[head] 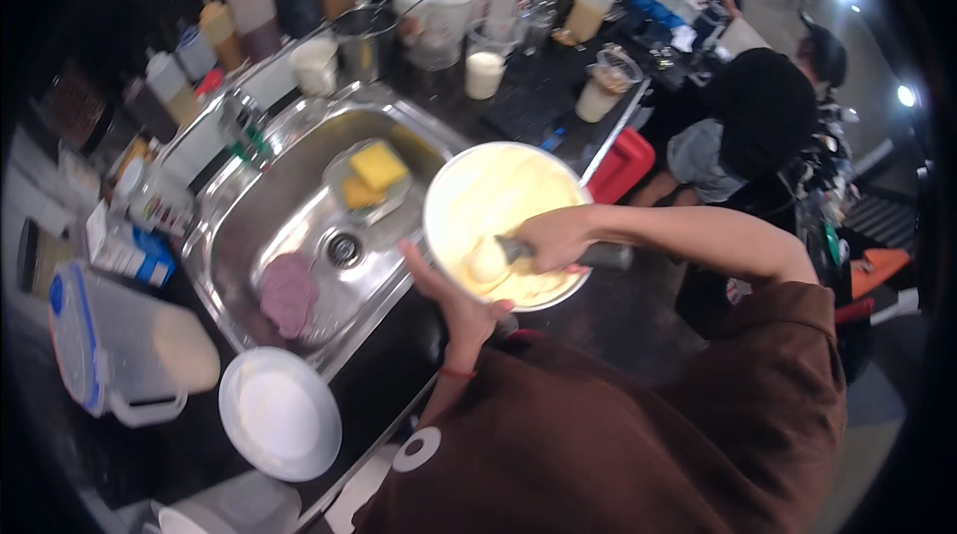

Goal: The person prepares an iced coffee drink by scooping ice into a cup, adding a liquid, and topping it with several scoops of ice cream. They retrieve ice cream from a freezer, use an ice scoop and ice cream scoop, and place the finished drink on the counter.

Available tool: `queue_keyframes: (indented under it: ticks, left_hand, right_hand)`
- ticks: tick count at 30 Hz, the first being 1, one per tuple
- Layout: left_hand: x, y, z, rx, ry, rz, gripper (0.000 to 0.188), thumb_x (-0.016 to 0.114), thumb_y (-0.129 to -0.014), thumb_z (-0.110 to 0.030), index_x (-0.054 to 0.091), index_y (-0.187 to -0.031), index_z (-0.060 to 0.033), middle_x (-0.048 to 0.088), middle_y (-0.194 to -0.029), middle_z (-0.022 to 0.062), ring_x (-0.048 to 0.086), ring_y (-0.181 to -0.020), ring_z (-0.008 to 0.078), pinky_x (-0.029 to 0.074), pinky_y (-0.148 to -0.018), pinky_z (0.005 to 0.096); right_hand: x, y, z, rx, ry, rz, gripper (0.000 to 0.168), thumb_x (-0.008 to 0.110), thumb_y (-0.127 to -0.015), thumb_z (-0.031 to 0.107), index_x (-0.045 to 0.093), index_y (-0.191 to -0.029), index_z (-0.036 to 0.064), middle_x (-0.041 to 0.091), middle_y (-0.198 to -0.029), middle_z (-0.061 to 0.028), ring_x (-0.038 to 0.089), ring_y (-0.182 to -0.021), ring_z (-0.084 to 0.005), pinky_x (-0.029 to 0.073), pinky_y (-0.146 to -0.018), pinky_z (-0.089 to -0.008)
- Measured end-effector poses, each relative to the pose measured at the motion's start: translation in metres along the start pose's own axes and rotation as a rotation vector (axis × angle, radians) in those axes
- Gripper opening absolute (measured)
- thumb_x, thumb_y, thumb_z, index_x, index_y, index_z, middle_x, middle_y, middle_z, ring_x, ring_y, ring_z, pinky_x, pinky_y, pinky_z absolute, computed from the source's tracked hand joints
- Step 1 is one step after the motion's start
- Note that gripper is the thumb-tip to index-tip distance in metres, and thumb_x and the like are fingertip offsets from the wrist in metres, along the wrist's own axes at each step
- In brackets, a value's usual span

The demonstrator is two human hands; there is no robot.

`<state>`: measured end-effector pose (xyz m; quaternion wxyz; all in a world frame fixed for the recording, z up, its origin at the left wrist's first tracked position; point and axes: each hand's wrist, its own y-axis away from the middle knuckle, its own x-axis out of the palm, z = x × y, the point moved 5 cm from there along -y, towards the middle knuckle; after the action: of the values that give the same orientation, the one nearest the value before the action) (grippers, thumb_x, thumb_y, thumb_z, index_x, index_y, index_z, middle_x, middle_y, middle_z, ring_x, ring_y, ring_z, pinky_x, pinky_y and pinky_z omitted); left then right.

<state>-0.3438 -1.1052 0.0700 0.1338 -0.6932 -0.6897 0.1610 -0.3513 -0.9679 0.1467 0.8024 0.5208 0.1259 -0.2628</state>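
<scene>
A white tub (501, 160) of pale yellow creamy mixture is tilted near the sink's right edge. My left hand (465, 310) steadies it from the lower left, palm against its outer wall and thumb by the rim. Inside the tub, my right hand (557, 238) grips the dark handle of a scoop or similar utensil (514, 248); its far end is in the mixture and partly hidden. A rounded lump of mixture (487, 263) lies at that end.
Left of the tub is a steel sink (247, 265) with yellow sponges (377, 166) and a purple cloth (290, 296). A white bowl (280, 414) and lidded pitcher (142, 343) stand lower left. Squeeze bottles (254, 7) line the back. A person (759, 115) is at the right.
</scene>
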Motion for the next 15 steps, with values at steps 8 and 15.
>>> queue_keyframes:
  ticks: [8,15]
  left_hand:
    - [-0.004,-0.002,-0.005,0.041,-0.113,0.023,0.138,0.048,-0.044,-0.086,-0.004,-0.132,0.0069,0.001,-0.137,0.0297,0.002,-0.128,0.0423,0.005,-0.101,0.0519]
    - [-0.001,-0.004,-0.003,0.019,-0.039,0.006,0.138,0.049,-0.044,-0.085,-0.004,-0.132,0.0075,0.002,-0.137,0.0294,0.001,-0.128,0.0416,0.004,-0.101,0.0509]
  right_hand:
    - [-0.009,0.013,0.01,0.019,-0.089,0.144,0.017,0.044,-0.068,0.007,0.052,-0.074,-0.007,0.05,-0.048,-0.0091,0.05,-0.038,-0.0165,0.042,-0.037,-0.0297]
    - [-0.015,-0.001,0.019,0.173,0.364,0.024,0.028,0.05,-0.07,0.016,0.058,-0.083,-0.007,0.057,-0.055,-0.0167,0.057,-0.046,-0.0248,0.045,-0.044,-0.0339]
